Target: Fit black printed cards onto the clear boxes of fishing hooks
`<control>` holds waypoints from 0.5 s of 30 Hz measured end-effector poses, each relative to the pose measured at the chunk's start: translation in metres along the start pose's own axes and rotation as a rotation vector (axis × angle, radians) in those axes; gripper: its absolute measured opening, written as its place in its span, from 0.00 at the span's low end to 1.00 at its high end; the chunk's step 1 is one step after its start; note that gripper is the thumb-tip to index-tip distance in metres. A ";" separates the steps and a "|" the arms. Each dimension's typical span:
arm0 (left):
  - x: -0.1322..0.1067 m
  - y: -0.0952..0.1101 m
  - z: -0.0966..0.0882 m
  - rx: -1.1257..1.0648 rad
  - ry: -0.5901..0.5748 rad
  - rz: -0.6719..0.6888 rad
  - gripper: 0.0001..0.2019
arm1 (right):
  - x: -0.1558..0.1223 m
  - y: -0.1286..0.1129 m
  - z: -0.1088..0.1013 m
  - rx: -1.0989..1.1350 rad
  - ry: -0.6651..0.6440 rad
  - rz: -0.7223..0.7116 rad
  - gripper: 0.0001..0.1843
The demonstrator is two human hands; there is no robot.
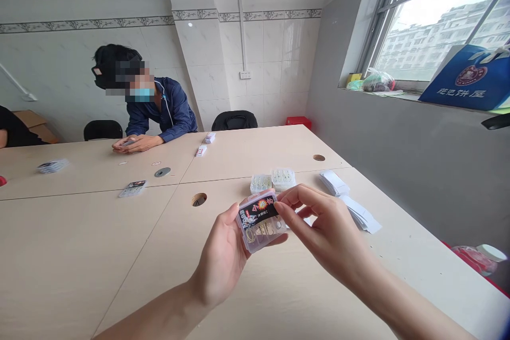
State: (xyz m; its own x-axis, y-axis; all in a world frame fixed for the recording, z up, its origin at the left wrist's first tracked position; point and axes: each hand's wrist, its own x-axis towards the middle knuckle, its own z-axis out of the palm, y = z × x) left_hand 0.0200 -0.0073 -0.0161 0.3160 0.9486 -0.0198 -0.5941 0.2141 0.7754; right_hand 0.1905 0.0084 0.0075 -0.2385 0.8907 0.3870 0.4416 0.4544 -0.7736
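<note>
A small clear plastic fish hook box [263, 231] rests in my left hand [223, 255], its thumb along the left edge and its fingers underneath. Across the upper part of the lid lies a black label [255, 212] with a bright burst and printed characters; gold hooks show below it. My right hand [314, 218] is closed in a pinch at the box's upper right corner, thumb at the label's edge. Its other fingertips are partly hidden. Just beyond my hands stand stacked clear hook boxes [283, 178] and a second stack [261, 184].
White paper cards [360, 214] lie fanned on the right of the table [179, 287]. A labelled box [133, 188] and more stacked boxes [53, 166] lie to the left. Across the table a person in a dark blue jacket [175, 109] leans on it, hands together. Round cable holes [199, 200] pierce the top.
</note>
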 end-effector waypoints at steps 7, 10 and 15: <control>0.001 -0.001 -0.001 0.002 0.001 -0.011 0.24 | 0.000 -0.001 0.000 0.006 0.000 0.001 0.10; 0.000 -0.002 -0.002 -0.003 0.000 -0.008 0.24 | 0.000 0.000 0.001 0.006 0.003 0.006 0.10; 0.001 -0.002 -0.003 -0.004 -0.005 -0.008 0.24 | 0.001 0.000 0.001 0.000 0.005 0.007 0.10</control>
State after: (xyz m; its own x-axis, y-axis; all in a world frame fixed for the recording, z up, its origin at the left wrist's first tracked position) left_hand 0.0195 -0.0064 -0.0193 0.3239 0.9458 -0.0229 -0.5942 0.2222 0.7730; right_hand 0.1890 0.0090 0.0073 -0.2311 0.8940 0.3839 0.4434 0.4480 -0.7763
